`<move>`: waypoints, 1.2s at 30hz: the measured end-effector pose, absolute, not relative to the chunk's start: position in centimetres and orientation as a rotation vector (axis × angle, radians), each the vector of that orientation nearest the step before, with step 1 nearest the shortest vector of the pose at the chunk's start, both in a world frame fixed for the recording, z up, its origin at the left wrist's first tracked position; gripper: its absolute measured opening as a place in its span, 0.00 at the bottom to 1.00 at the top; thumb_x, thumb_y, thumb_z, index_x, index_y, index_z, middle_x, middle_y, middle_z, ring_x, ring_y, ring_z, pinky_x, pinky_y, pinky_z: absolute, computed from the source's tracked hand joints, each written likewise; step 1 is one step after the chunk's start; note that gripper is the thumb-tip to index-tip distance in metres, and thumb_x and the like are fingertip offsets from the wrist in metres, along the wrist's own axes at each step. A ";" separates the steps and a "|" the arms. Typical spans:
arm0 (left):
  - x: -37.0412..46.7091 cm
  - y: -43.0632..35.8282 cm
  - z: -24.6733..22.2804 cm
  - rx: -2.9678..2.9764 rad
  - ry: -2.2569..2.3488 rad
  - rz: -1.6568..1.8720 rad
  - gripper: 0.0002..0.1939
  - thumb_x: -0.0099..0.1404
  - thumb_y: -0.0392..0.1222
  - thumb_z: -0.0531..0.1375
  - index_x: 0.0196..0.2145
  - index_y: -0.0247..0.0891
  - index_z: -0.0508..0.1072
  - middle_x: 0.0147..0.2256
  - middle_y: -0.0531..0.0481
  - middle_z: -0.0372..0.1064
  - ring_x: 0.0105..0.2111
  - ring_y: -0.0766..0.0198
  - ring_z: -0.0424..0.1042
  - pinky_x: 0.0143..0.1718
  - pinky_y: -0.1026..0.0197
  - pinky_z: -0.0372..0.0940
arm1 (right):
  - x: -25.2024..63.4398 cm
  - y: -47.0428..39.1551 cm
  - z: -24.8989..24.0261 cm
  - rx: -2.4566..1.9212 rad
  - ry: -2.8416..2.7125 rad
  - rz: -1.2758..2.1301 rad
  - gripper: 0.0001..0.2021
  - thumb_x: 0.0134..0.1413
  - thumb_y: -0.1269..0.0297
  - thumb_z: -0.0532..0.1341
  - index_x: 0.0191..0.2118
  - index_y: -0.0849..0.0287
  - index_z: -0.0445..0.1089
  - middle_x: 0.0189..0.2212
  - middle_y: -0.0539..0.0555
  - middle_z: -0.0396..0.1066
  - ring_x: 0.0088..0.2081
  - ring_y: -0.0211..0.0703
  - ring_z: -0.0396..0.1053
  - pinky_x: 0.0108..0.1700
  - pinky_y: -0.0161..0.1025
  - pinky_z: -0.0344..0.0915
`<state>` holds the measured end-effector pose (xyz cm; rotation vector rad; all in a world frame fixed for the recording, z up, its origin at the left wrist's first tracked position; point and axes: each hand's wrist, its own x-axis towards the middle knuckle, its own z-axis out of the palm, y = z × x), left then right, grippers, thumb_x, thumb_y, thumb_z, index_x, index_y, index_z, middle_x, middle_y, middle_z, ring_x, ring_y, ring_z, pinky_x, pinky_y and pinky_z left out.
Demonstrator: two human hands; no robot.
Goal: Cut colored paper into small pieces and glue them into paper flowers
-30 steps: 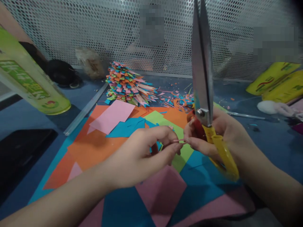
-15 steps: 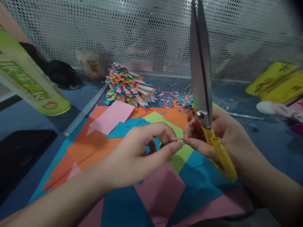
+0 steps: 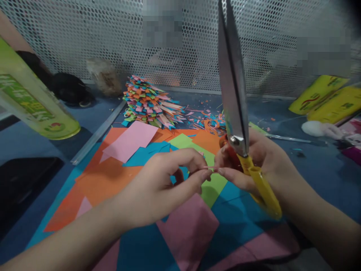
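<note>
A thin pink paper strip (image 3: 209, 167) runs between my two hands. Thumb and fingers of my left hand (image 3: 172, 184) pinch its left end. My right hand (image 3: 254, 162) pinches the other end with thumb and fingertip. That same hand also holds a pair of scissors (image 3: 233, 94), blades pointing up and slightly parted, yellow and red handles against the palm. Beneath the hands lie a green paper sheet (image 3: 208, 192) and a folded pink sheet (image 3: 191, 226), among overlapping orange paper (image 3: 109, 177) and blue paper (image 3: 146, 248).
A cone of many-coloured folded paper pieces (image 3: 149, 103) stands behind the sheets, with paper scraps (image 3: 208, 122) beside it. A green-labelled bottle (image 3: 36, 101) and a black phone-like slab (image 3: 25, 184) are at left. Yellow packets (image 3: 332, 101) lie at right. A perforated metal panel (image 3: 118, 34) closes the back.
The view has shifted slightly, so most things sit a little further left. Both hands keep their pinch on the strip, and the scissors lean a little more to the left.
</note>
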<state>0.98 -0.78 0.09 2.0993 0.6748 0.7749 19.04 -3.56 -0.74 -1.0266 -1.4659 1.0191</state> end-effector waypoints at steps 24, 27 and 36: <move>0.8 -0.7 -0.2 1.830 0.680 0.832 0.08 0.64 0.40 0.54 0.29 0.38 0.68 0.23 0.57 0.67 0.24 0.75 0.67 0.23 0.74 0.60 | 18.5 -3.6 0.2 -1.018 -1.379 1.194 0.20 0.34 0.77 0.66 0.28 0.54 0.53 0.21 0.41 0.68 0.24 0.30 0.70 0.27 0.27 0.68; 0.9 -0.8 -0.2 1.832 0.680 0.825 0.07 0.64 0.40 0.54 0.29 0.38 0.68 0.23 0.57 0.67 0.24 0.74 0.68 0.24 0.72 0.61 | 18.5 -3.6 0.2 -1.016 -1.381 1.153 0.21 0.35 0.74 0.67 0.29 0.53 0.53 0.21 0.41 0.68 0.23 0.32 0.69 0.27 0.30 0.69; 0.9 -0.7 -0.1 1.948 0.802 0.835 0.08 0.60 0.41 0.58 0.26 0.36 0.72 0.28 0.52 0.72 0.26 0.70 0.70 0.24 0.69 0.62 | 18.9 -3.6 0.3 -1.121 -1.419 1.121 0.20 0.36 0.71 0.68 0.28 0.53 0.53 0.21 0.43 0.67 0.23 0.35 0.69 0.29 0.35 0.69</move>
